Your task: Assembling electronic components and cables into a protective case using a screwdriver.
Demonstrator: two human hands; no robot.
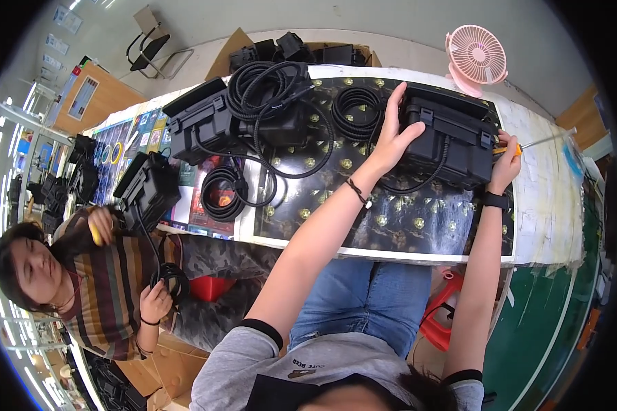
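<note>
A black plastic box (445,140) with latches and a ribbed black cable stands at the right of the table, its lid edge toward the far side. Against its left side my left hand (394,140) lies with fingers stretched out and the thumb over the front. At the box's right side, my right hand (506,168) is closed around a screwdriver (519,148) with a yellow-orange handle. The metal shaft points to the right, away from the box. A coiled black cable (353,113) lies just left of my left hand.
More black boxes (199,123) and cable coils (223,193) cover the table's left. A pink fan (474,58) stands at the far right edge. Behind the table sits a carton (233,51) of black parts. At left, a seated co-worker (110,288) holds a cable coil.
</note>
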